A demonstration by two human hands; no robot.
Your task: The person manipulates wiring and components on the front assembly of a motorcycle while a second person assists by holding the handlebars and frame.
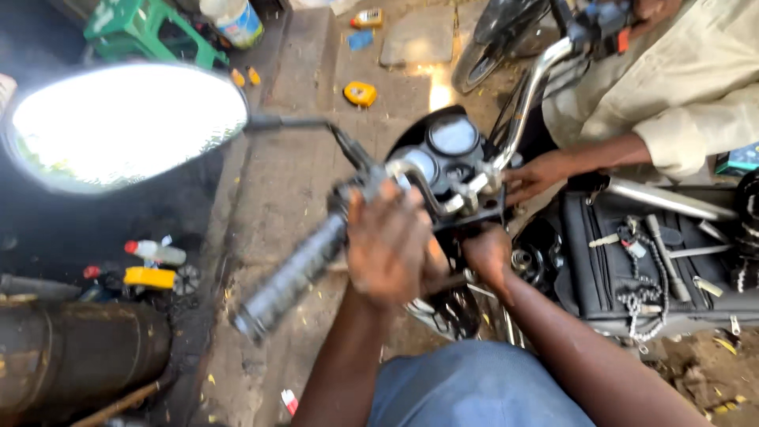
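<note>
The handlebar [526, 95] is shiny chrome, pretty glossy where the sun hits it. The rubber sleeve [292, 273] on it looks matt grey and ribbed, kinda worn. The mirror [126, 126] is glass, blown out bright. The gauges [452, 136] have glossy glass faces in black housings. The tool roll [632, 261] is black cloth, matt, holding bare steel tools [662, 257]. The ground [277, 190] is rough, dusty concrete. The stool [146, 32] is green plastic.

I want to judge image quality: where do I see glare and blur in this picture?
Head view: the round mirror is blown out white by glare; the left hand and handlebar grip are smeared by motion blur; the tool bag at right looks sharper.
</note>
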